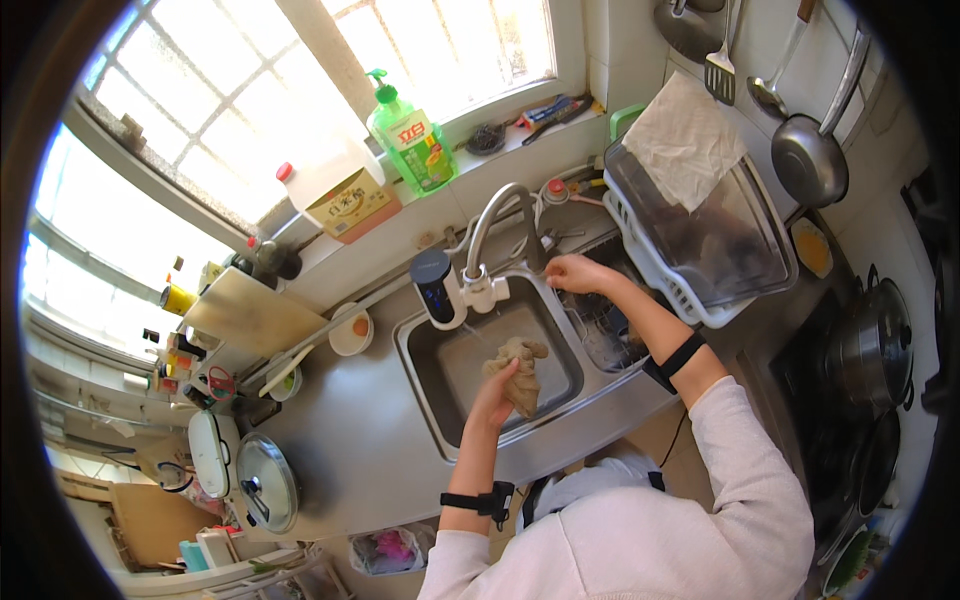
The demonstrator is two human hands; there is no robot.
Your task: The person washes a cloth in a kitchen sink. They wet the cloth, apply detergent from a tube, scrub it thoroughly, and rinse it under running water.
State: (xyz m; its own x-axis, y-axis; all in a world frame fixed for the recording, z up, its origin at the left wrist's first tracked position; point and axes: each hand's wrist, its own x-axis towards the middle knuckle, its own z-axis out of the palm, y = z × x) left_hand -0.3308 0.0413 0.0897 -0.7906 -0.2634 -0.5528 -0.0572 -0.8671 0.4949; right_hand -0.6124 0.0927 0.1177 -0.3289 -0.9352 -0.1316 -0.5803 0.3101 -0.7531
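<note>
My left hand [500, 391] grips a crumpled beige cloth [521, 375] above the stainless steel sink basin [465, 360]. Nearby, a thin streak of water seems to run from the white and black electric water heater unit [435, 289] fitted on the tap's outlet. The curved metal tap [499, 196] arches over the basin. Beside the tap's lower end, my right hand [576, 274] has its fingers bent together. Whether those fingertips touch the tap or its handle cannot be made out.
A dish rack [667, 270] with a dark lidded box [705, 232] stands right of the sink. A bowl [351, 330] and a glass pot lid [266, 482] lie on the left counter. Dish soap [412, 142] and a vinegar jug [341, 199] line the sill. Pots [874, 341] occupy the stove.
</note>
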